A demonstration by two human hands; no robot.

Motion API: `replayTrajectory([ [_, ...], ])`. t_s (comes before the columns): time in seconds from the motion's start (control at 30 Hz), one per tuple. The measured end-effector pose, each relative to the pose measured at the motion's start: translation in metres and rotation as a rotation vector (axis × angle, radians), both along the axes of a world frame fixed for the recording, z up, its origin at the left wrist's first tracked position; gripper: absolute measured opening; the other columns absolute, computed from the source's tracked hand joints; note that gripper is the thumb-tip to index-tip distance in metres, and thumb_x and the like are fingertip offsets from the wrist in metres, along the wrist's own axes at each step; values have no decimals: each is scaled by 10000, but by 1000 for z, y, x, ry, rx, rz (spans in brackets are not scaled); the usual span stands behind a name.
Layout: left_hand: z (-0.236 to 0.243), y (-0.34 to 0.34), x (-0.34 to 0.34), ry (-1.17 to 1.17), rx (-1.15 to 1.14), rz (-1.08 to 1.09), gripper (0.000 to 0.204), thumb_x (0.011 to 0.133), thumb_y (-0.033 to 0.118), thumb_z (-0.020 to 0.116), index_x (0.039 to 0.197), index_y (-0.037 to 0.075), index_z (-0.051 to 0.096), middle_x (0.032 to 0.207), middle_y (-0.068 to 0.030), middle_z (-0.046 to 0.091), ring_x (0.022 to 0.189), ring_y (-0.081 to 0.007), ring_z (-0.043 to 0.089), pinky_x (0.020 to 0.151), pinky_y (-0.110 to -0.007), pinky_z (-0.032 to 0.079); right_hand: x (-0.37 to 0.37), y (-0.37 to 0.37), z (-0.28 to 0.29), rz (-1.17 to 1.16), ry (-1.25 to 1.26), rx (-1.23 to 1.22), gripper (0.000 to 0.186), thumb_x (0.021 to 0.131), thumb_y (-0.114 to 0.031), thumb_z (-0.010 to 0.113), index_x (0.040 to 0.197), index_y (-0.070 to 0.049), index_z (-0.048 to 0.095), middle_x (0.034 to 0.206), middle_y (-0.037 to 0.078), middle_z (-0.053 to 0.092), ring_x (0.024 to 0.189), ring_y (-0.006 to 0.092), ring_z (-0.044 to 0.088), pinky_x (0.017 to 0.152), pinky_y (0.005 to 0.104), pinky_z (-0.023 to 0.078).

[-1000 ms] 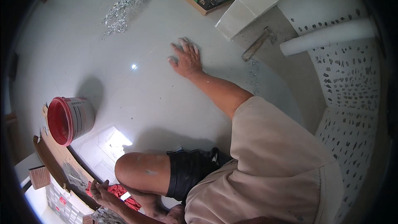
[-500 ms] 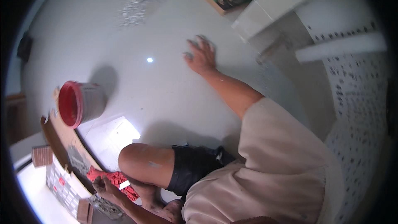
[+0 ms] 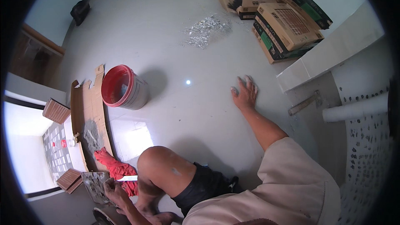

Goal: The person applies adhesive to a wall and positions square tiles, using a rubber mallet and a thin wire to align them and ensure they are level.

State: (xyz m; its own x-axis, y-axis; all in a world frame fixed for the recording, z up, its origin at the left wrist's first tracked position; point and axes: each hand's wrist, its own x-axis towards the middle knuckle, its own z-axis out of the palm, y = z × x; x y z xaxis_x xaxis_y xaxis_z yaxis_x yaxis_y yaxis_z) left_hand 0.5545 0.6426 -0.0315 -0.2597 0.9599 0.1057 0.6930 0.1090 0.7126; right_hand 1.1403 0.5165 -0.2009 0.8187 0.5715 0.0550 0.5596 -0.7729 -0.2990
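My right hand (image 3: 246, 93) rests on the pale glossy floor (image 3: 204, 125) with its fingers spread and nothing held, left of a hammer (image 3: 303, 104). My left hand (image 3: 116, 193) is low at the left beside my bent knee, its fingers curled; I cannot make out what, if anything, is in them. It is next to a crumpled red cloth (image 3: 118, 168) and a grey mortar-smeared board (image 3: 93, 187). A red-rimmed white bucket (image 3: 139, 93) stands beside a long cardboard sheet (image 3: 98, 106) with grey mortar on it.
Tile boxes (image 3: 291, 25) are stacked at the upper right, beside a rubble pile (image 3: 204, 31). At the right lie a long white ledge (image 3: 325, 54), a white pipe (image 3: 354, 108) and a speckled surface (image 3: 362, 150). A bright window (image 3: 23, 141) is at the left, a black object (image 3: 79, 10) farther back.
My view has swung up and leftward, so the bucket, boxes and right hand appear lower and further right, and more of the room shows. My right hand remains spread on the floor.
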Motion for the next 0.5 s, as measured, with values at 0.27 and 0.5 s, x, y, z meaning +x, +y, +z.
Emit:
replayTrajectory([
  [0.27,23,-6,30,20,-74,-164,198,956,95,609,945,-87,686,835,-110,707,786,-168,631,785,-322,510,8,9,-4,61,-117,-28,600,966,-452,551,1489,-178,442,1563,126,302,1472,321,254,1198,515,190],
  [0.5,-41,39,314,-114,-133,-1024,326,850,74,735,1172,44,690,1258,-141,650,1163,-306,617,1024,-375,461,41,21,-16,47,-122,-45,611,975,-443,529,1499,-146,425,1549,144,328,1469,330,267,1208,513,203],
])
